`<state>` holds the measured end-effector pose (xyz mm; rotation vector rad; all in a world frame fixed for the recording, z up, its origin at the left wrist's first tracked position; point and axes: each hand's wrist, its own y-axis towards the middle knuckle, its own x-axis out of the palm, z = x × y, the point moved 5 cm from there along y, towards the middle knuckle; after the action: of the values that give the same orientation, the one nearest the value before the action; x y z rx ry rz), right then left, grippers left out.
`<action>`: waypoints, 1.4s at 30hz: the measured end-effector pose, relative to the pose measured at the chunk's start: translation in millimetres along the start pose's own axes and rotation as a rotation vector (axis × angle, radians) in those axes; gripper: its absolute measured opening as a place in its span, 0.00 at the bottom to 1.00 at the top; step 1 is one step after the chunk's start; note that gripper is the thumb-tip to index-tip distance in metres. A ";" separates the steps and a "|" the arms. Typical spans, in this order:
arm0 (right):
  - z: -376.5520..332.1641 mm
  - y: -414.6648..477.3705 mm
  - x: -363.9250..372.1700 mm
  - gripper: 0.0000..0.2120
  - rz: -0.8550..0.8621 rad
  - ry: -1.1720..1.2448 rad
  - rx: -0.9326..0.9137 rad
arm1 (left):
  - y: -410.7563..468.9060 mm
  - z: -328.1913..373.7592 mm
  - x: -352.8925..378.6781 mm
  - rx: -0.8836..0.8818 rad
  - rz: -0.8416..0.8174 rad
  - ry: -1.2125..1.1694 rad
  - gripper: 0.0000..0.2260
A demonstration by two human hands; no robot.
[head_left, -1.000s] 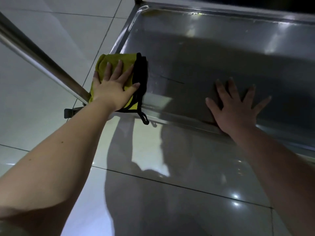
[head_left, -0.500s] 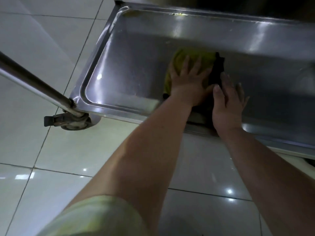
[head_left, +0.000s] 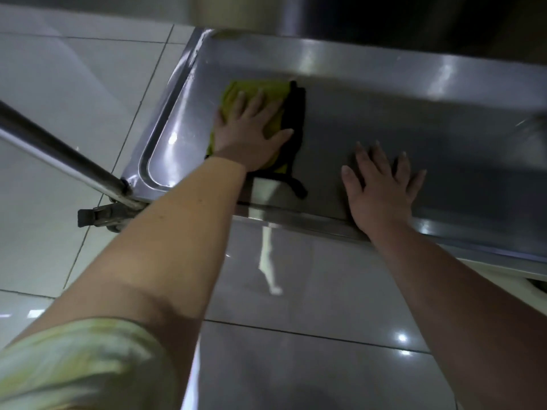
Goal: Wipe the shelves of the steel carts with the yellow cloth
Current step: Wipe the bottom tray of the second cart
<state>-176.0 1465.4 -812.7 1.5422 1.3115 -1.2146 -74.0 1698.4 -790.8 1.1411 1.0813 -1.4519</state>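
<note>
The yellow cloth (head_left: pixel 254 89) with a black edge lies flat on the bottom shelf (head_left: pixel 384 113) of the steel cart, near its left end. My left hand (head_left: pixel 251 134) presses flat on the cloth with fingers spread. My right hand (head_left: pixel 381 184) rests flat on the bare shelf to the right of the cloth, fingers spread, apart from it. Most of the cloth is hidden under my left hand.
A steel cart post (head_left: pixel 59 155) slants in from the left to the shelf's near-left corner, above a caster wheel with a brake (head_left: pixel 103 216). Glossy floor tiles (head_left: pixel 74 84) surround the cart. A darker shelf edge hangs above the far side.
My left hand slid the cloth back to the left along the shelf. My right hand, close beside the cloth half a second ago, now lies apart from it to the right.
</note>
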 end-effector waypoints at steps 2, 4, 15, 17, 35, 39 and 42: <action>0.9 0.7 2.9 0.29 -0.005 -0.051 0.000 | -8.7 -35.5 -6.2 -0.070 0.012 0.013 0.31; 0.6 1.2 4.6 0.28 -0.012 -0.084 -0.001 | -18.4 -65.6 -9.1 -0.141 0.005 0.023 0.30; 9.2 -2.7 -13.6 0.29 0.043 0.336 0.062 | -75.1 -4.3 13.9 -0.098 -0.069 0.112 0.31; 10.9 -3.6 -18.6 0.24 0.020 0.437 0.060 | -90.5 42.0 24.4 0.019 -0.089 0.090 0.32; 143.7 -39.7 -69.6 0.21 -0.038 0.489 0.120 | -99.3 293.4 65.3 0.312 -0.197 0.114 0.36; 144.5 -45.6 -58.0 0.23 -0.092 0.358 -0.008 | -82.4 208.2 43.6 0.167 -0.126 0.031 0.32; 144.1 -50.3 -53.1 0.25 -0.087 0.253 -0.075 | -76.9 126.6 28.1 0.001 -0.127 0.043 0.32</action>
<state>-253.0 1324.2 -797.1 1.6391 1.5832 -1.0348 -169.3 1581.6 -790.9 1.1259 1.2011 -1.5323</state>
